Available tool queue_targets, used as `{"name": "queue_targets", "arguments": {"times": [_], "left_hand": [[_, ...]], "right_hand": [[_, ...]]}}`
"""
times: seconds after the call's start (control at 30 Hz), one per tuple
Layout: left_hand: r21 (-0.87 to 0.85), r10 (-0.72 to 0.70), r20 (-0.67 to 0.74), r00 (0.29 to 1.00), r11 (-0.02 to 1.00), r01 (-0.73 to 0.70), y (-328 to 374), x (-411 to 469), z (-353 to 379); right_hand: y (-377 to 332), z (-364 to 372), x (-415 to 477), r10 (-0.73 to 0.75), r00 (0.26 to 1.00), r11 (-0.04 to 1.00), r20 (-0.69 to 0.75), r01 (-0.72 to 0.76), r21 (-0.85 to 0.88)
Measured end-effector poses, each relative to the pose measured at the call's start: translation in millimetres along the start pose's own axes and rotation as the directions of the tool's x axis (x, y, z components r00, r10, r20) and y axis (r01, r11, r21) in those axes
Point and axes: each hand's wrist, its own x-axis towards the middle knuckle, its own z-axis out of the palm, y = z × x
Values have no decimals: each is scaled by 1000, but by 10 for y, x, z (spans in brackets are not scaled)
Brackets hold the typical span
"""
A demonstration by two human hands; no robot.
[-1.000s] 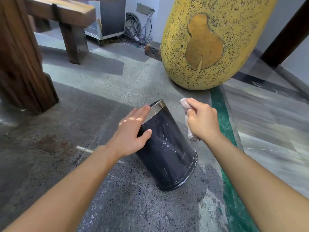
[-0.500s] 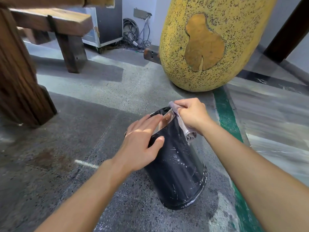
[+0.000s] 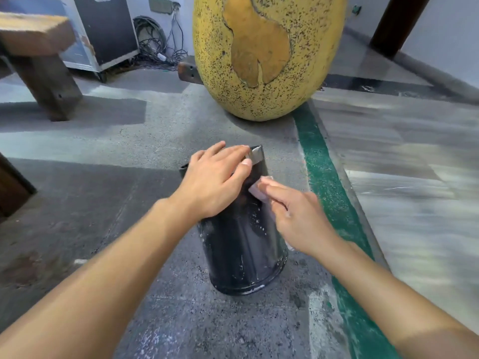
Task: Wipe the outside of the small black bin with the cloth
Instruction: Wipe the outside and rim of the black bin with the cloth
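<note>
The small black bin [image 3: 241,257] stands on the concrete floor, tilted away from me, its side scuffed with white marks. My left hand [image 3: 216,181] lies flat over its rim, fingers spread and thumb pressed on the near side, holding it. My right hand [image 3: 295,216] presses a pale cloth [image 3: 255,190] against the bin's upper right side; most of the cloth is hidden under the palm, and a scrap shows at the fingertips.
A big yellow speckled egg-shaped object [image 3: 264,55] stands just beyond the bin. A green floor stripe [image 3: 318,172] runs along the right. A wooden bench [image 3: 36,60] and a black case [image 3: 103,29] with cables sit at the back left.
My right hand has slid the cloth down from the rim to the bin's side. My left hand has moved up over the rim. The view has shifted closer.
</note>
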Motion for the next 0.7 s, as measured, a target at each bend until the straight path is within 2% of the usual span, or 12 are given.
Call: {"name": "queue_targets", "arguments": {"times": [0.13, 0.33, 0.47, 0.6, 0.63, 0.7], "left_hand": [[87, -12, 93, 996, 996, 4, 170, 261, 31], [188, -6, 132, 991, 982, -20, 406, 315, 239], [271, 25, 124, 992, 961, -58, 512, 326, 267], [350, -67, 120, 990, 936, 21, 570, 363, 372], [317, -92, 143, 985, 947, 42, 609, 427, 366], [130, -109, 191, 976, 988, 85, 648, 543, 268]], "right_hand": [[297, 110, -494, -23, 997, 1000, 69, 24, -13], [552, 553, -1490, 9, 949, 1000, 314, -4, -17], [535, 524, -1624, 137, 977, 976, 162, -160, 144], [572, 313, -1418, 315, 949, 920, -9, -303, 249], [591, 257, -1342, 344, 938, 911, -32, -326, 253], [614, 137, -1195, 390, 918, 894, -68, -359, 269]]}}
